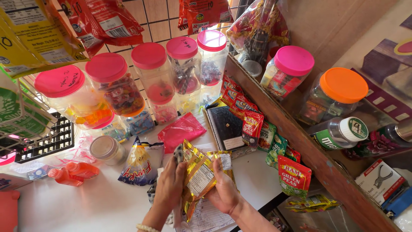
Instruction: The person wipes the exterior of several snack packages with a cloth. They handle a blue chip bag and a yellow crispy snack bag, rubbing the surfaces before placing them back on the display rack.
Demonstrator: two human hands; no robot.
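On the white tabletop [86,202], low in the frame's centre, a shiny yellow foil snack packet [198,174] is gripped between left hand [169,187] and right hand [224,189], fingers closed on its edges; an even, light hold is advised.

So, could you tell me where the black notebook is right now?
In the head view, the black notebook lies on the white counter right of centre, beside the pink packet, under a hanging strip of red sachets.

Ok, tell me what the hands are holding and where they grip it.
Both hold a yellow snack packet: the left hand grips its left edge, the right hand its right edge.
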